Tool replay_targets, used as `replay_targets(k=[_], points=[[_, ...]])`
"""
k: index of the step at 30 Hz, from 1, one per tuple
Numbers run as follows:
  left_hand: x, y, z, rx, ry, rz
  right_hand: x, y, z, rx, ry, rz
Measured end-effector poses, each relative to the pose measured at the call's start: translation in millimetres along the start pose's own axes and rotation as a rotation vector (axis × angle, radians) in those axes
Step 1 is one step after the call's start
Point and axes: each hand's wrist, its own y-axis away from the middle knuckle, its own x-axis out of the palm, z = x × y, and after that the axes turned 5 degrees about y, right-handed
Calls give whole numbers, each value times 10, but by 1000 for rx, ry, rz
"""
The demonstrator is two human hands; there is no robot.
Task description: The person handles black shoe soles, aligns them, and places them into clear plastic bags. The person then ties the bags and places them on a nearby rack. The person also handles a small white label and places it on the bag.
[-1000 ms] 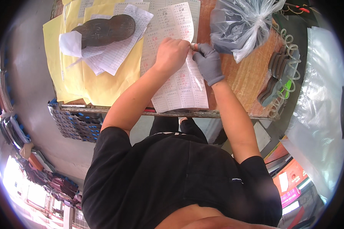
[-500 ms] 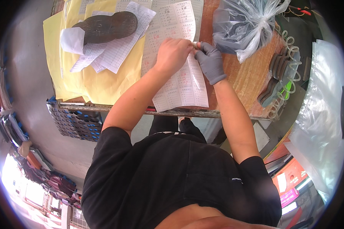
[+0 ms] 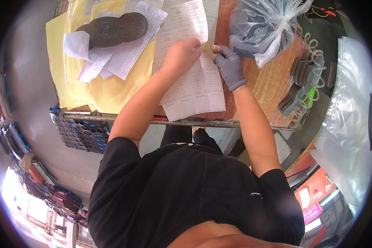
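Observation:
A long printed paper sheet with handwritten entries lies near the table's front edge, its upper part lifted and creased. My bare left hand is closed at the crease, fingers curled on the sheet. Beside the sheet's right edge, my right hand wears a grey glove with some bare fingertips, thumb and finger pinched together. A small yellowish patch shows between the two hands; I cannot tell what it is. Whatever the right fingertips hold is too small to name.
Yellow envelopes lie left, under loose papers and a dark sole-shaped piece. A tied clear plastic bag sits at the back right. Stacked dark soles and a coiled hose line the right edge. A perforated crate stands below left.
My left hand has moved slightly left, away from my right hand, which has shifted a little right. The gap between them has widened, showing the yellowish patch. The sheet has shifted slightly.

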Motion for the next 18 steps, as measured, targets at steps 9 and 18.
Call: replay_targets(k=[9, 18], points=[[-627, 20, 107, -395, 552, -105, 69, -111, -303, -337, 464, -242], [-1017, 98, -328, 194, 418, -513, 96, 72, -316, -565, 717, -375]])
